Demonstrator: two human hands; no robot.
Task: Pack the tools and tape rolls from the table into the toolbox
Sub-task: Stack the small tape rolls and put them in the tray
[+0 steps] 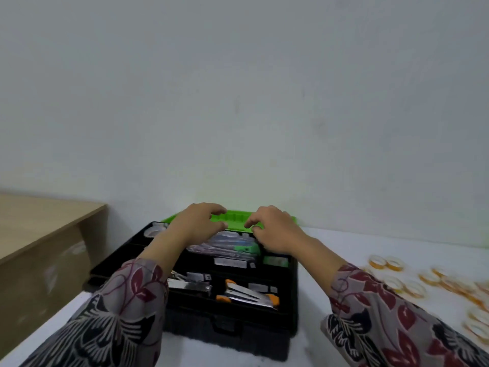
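Note:
A black toolbox (293, 292) stands open on the white table, its green lid (238, 218) tipped back toward the wall. Inside lie an orange-tipped stapler (248, 294), a metal stapler (189, 284), a packet of pens or small tools (227, 245) and a clear tape roll (153, 231). My left hand (195, 223) and my right hand (275, 230) hover over the box's far edge, side by side. Their fingers curl loosely toward the lid's near rim. Neither hand visibly holds anything. Several orange-cored tape rolls (412, 287) lie on the table to the right.
A pale wooden cabinet (39, 234) stands left of the table, lower than the box's rim. A plain wall (238, 102) rises right behind the lid. The white table (330, 250) runs on to the right under the tape rolls.

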